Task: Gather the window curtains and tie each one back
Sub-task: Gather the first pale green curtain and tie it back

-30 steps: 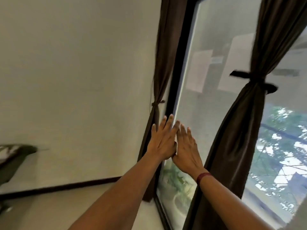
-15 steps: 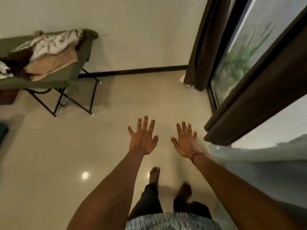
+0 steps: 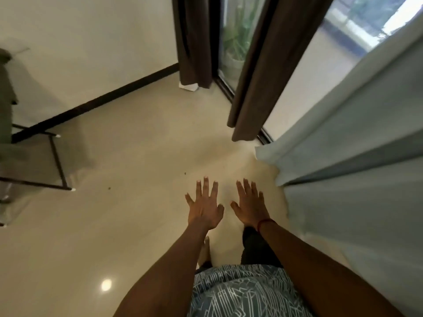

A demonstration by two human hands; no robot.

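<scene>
My left hand [image 3: 204,205] and my right hand [image 3: 250,204] are stretched out over the floor, fingers spread, holding nothing. A dark brown curtain [image 3: 194,42] hangs in the corner by the wall. A second dark brown curtain [image 3: 263,72] hangs in front of the window glass, its hem just above the floor. A pale blue-grey curtain [image 3: 357,156] hangs loose at the right, close beside my right hand but not touching it. The curtains' upper parts and any ties are out of view.
A folding cot with black metal legs [image 3: 57,161] stands at the left. A white scrap [image 3: 188,86] lies on the floor under the corner curtain. The window's dark bottom frame [image 3: 225,88] runs along the beige tiled floor [image 3: 128,156]. My legs are below.
My hands left the window glass and dropped low over the floor. My view swung down and then right, bringing the pale blue-grey curtain into sight.
</scene>
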